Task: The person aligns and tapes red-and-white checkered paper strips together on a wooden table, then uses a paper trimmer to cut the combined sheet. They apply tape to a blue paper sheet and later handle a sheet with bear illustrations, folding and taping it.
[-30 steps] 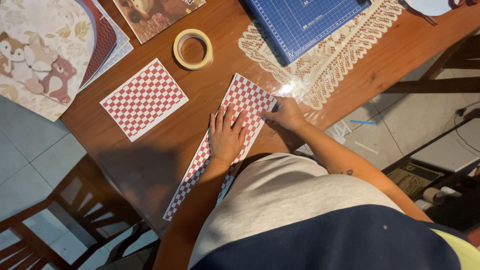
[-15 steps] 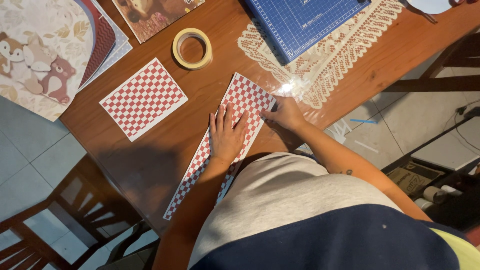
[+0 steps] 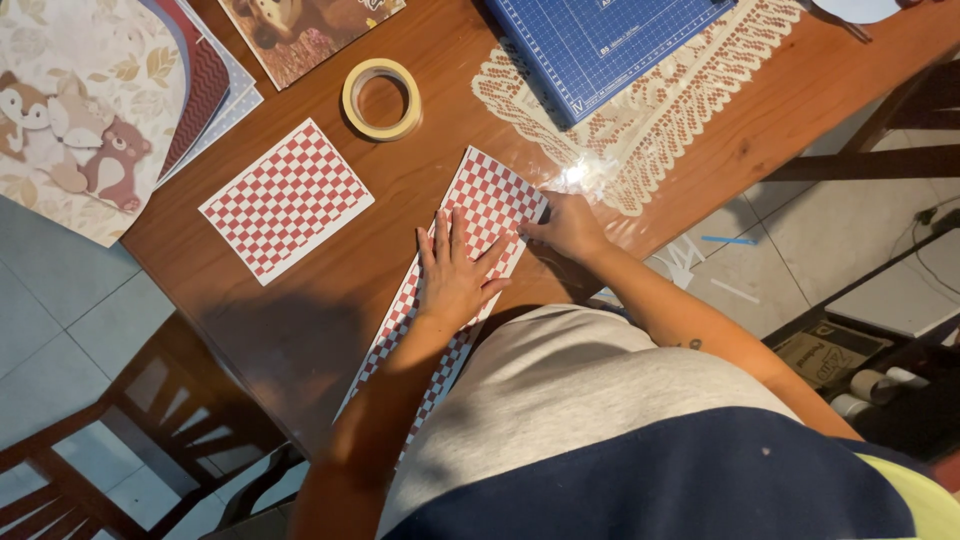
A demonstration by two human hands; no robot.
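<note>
Red-and-white checked card (image 3: 288,198) lies loose at the left, well apart from the long checked sheet (image 3: 480,215) near the table's front edge, where my left hand (image 3: 455,275) presses flat with fingers spread. Just right of it, my right hand (image 3: 568,228) rests fingertips curled on the sheet's right edge, gripping nothing. I judge steady, even pressure keeps the fold true.
</note>
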